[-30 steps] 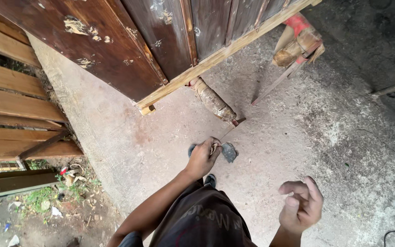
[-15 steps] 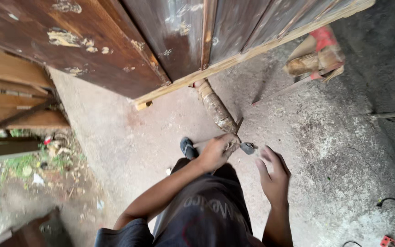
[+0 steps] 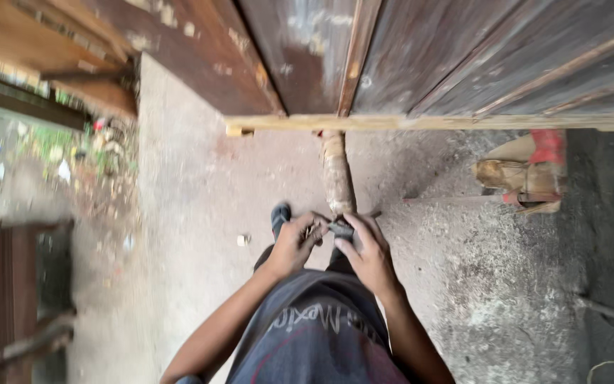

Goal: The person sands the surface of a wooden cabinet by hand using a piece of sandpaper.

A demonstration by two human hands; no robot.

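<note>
I am seeing the right hand (image 3: 372,250), which was hanging open off to the side a second ago, now closing in beside the left hand (image 3: 294,243). Both hands are pinching the small dark object (image 3: 340,228) between their fingertips, above the concrete floor (image 3: 200,199) and just before the log (image 3: 337,174), so the work is becoming two-handed.

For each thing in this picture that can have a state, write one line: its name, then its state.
Left hand: closed on the small dark object.
Right hand: fingers on the same object.
Small dark object: held between both hands.
Wooden log: lying on the ground.
Pale plank: horizontal, along the panels' edge.
</note>
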